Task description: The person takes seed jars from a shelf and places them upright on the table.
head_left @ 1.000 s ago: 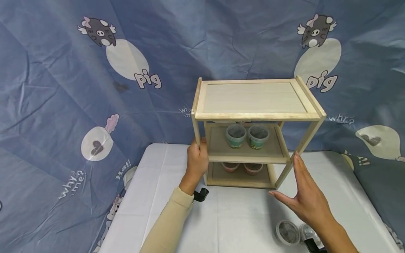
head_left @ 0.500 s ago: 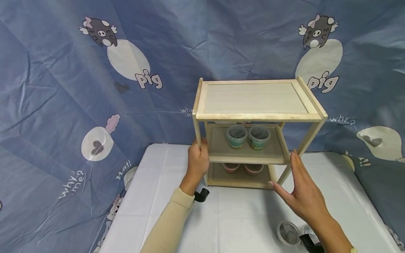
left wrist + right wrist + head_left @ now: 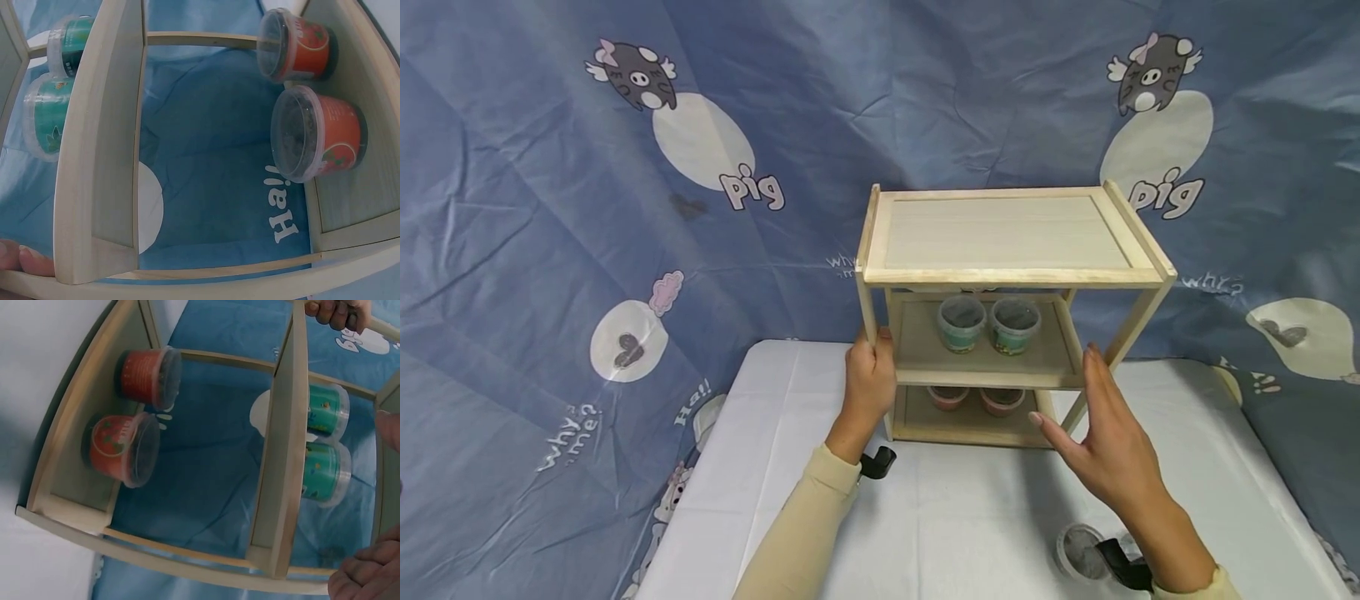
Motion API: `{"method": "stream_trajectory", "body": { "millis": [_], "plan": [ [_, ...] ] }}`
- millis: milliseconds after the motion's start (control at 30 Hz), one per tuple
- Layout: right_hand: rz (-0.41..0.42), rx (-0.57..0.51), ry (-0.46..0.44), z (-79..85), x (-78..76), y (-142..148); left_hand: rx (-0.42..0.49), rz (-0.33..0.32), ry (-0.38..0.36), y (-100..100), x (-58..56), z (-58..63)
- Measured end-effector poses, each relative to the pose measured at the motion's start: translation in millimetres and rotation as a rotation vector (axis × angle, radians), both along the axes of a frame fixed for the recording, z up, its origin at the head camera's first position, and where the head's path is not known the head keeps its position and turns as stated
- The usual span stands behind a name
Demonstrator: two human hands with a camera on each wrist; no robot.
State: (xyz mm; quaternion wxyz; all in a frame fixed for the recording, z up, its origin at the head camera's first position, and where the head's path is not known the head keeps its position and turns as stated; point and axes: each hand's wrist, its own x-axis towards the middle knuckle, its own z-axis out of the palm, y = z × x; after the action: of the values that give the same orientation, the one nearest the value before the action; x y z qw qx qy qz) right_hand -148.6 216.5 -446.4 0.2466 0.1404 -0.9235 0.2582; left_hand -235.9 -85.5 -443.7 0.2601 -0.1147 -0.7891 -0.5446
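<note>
A pale wooden three-tier shelf (image 3: 1007, 237) stands on the white-covered table, close to the back cloth. My left hand (image 3: 870, 379) grips its left front leg near the middle tier. My right hand (image 3: 1116, 454) has its fingers extended and thumb spread, with the fingertips overlapping the right front leg by the middle tier's corner. Two clear-topped tubs with green labels, a left one (image 3: 961, 329) and a right one (image 3: 1012, 333), sit side by side on the middle tier. On the bottom tier are two red-labelled tubs, the nearer (image 3: 115, 447) and farther (image 3: 144, 378) in the right wrist view.
A round clear plastic piece (image 3: 1082, 550) lies on the table (image 3: 955, 517) at front right, another partly hidden behind my right wrist. Blue cloth (image 3: 820, 125) with pig prints hangs behind and at the left. Each wrist carries a black camera mount (image 3: 877, 462).
My right hand has shifted left and slightly upward, its fingertips moving across the right front leg. The left hand keeps its grip, and the shelf and tubs look almost unmoved.
</note>
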Motion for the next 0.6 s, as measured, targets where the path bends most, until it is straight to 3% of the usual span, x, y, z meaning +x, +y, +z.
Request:
{"method": "stream_trajectory", "body": {
  "millis": [600],
  "plan": [
    [0.063, -0.049, 0.007, 6.1, -25.5, -9, 0.000, -0.007, 0.023, -1, -1.4, -1.3]
  ]
}}
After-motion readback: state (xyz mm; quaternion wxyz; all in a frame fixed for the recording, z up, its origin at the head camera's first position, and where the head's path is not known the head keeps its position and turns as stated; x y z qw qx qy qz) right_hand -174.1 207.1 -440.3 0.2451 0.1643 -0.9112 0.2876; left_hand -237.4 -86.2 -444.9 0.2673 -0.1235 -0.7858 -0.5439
